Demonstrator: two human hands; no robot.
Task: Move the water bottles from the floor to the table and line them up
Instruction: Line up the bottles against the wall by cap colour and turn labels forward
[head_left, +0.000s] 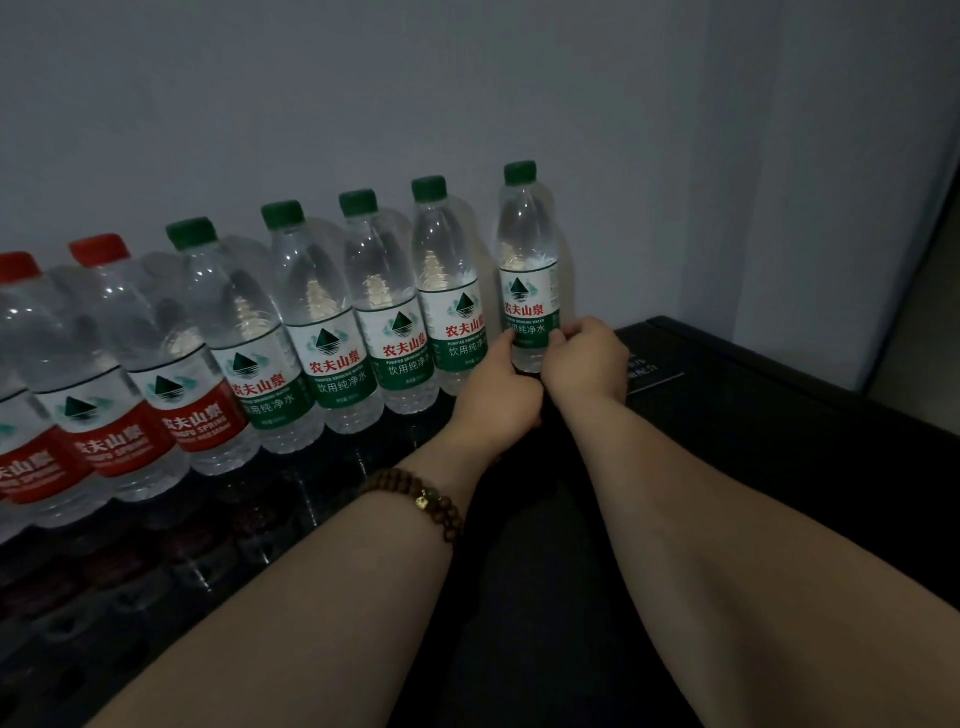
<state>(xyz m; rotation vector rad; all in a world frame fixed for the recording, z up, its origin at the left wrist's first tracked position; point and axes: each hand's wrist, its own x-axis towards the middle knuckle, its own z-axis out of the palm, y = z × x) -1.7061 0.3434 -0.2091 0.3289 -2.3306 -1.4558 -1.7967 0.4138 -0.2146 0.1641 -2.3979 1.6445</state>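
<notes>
While two bare forearms reach forward over a dark glossy table (727, 467), a beaded bracelet (415, 501) circles the left wrist. Left hand (496, 400) and right hand (587, 364) pinch the lower label of the rightmost green-capped water bottle (527, 260), upright at the row's end, slightly apart. Likely next: nudge it against its green-capped neighbour (449, 291); red-capped bottles (104, 364) stand left, along the wall (467, 78).

A plain grey-white wall (363, 93) is seen across the upper half of the frame. A wooden bead bracelet (422, 500) with a gold-coloured charm is seen at lower centre. A dark card (649, 375) with white print, too small to be read, is seen at centre right.
</notes>
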